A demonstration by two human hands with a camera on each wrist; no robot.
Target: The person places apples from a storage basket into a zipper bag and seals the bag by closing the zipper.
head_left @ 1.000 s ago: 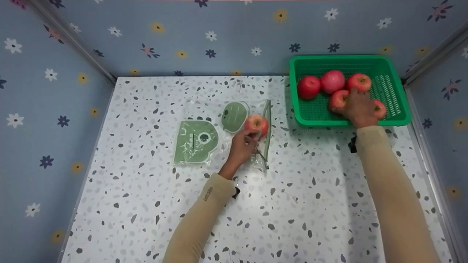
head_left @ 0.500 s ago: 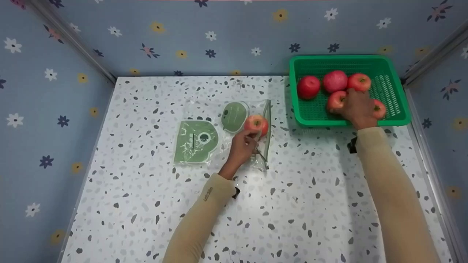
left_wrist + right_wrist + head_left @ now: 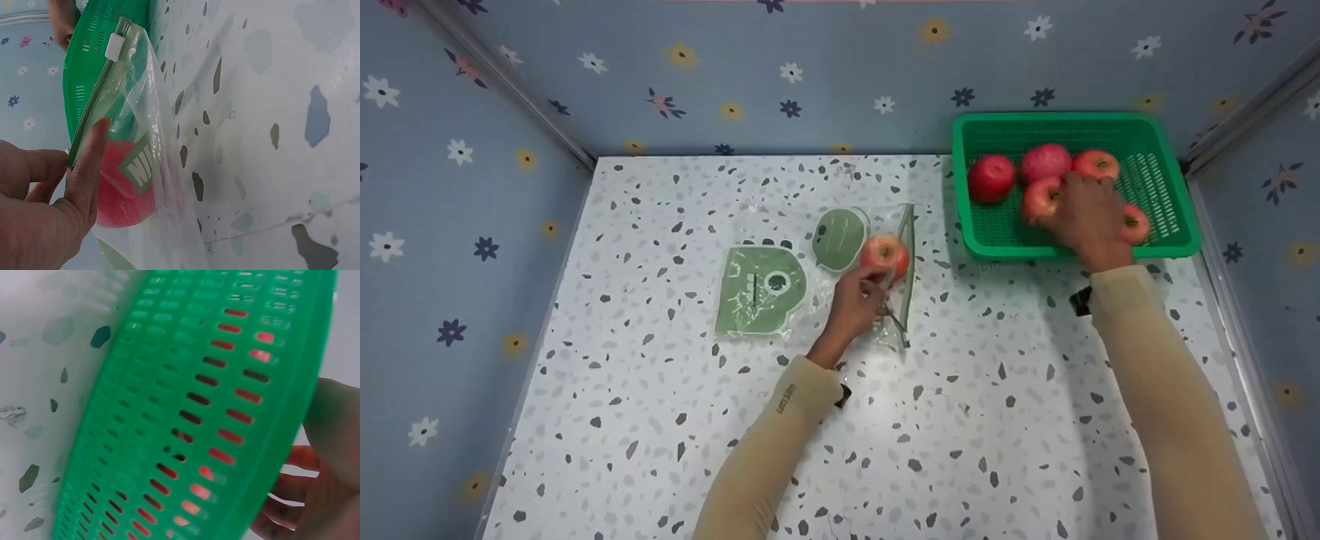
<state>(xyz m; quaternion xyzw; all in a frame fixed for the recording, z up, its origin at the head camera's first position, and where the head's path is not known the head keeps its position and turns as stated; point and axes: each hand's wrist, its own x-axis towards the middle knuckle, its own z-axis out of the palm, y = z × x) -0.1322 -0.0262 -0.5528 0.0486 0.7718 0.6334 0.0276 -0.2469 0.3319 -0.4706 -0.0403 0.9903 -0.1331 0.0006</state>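
Note:
A clear zip bag [image 3: 765, 292] with a green dinosaur print lies flat on the table, its mouth toward the basket. Inside, close to the mouth, is a red apple [image 3: 885, 251]. My left hand [image 3: 855, 304] pinches the bag's green zip edge [image 3: 93, 107] between thumb and fingers; a white slider [image 3: 115, 48] sits near one end of that edge. Over the green basket [image 3: 971, 244], my right hand [image 3: 1087, 217] grips an apple [image 3: 1040, 199] from above, hiding part of it. In the right wrist view the basket wall covers most of the fingers [image 3: 298, 486].
Other apples stay in the basket: one at the left [image 3: 991, 178], two along the back, and one by the right hand's outer side [image 3: 1135, 224]. The basket stands against the flowered back wall [image 3: 840, 75], near the table's right corner. Speckled tabletop [image 3: 960, 450] extends in front.
In the basket, my right hand has shifted slightly left and back, and the apple under it has moved the same way. The left hand and bag have stayed put.

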